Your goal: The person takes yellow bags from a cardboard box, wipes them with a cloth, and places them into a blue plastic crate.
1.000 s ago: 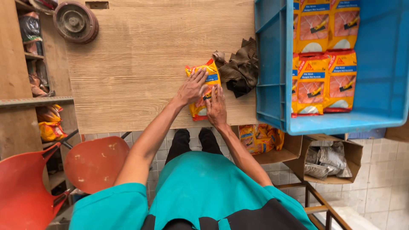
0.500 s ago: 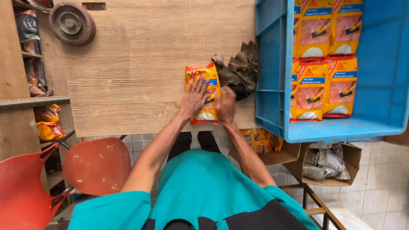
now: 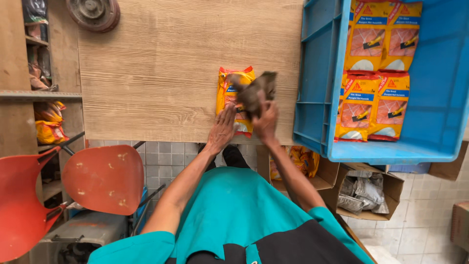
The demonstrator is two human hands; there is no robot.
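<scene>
Two hands are busy at the near edge of the pale wood-grain tabletop (image 3: 161,73). The left hand (image 3: 222,131) lies flat, fingers spread and straight, palm pressing down on the yellow-and-orange plastic pouch (image 3: 233,85), which sits lengthwise by the table's front edge, its lower end just at the lip. The right hand (image 3: 266,121) is closed around a crumpled dark brown rag (image 3: 256,90), fingers curled tight, holding the cloth up over the pouch's right side. Just to the right sits the big blue plastic crate (image 3: 317,98), with four matching pouches (image 3: 376,68) lying flat inside. An open cardboard box (image 3: 337,171) waits on the floor below. The risk, it seems: that pouch is close to the edge, so a hard wipe toward the body could slide it off if the flat palm eases up.
</scene>
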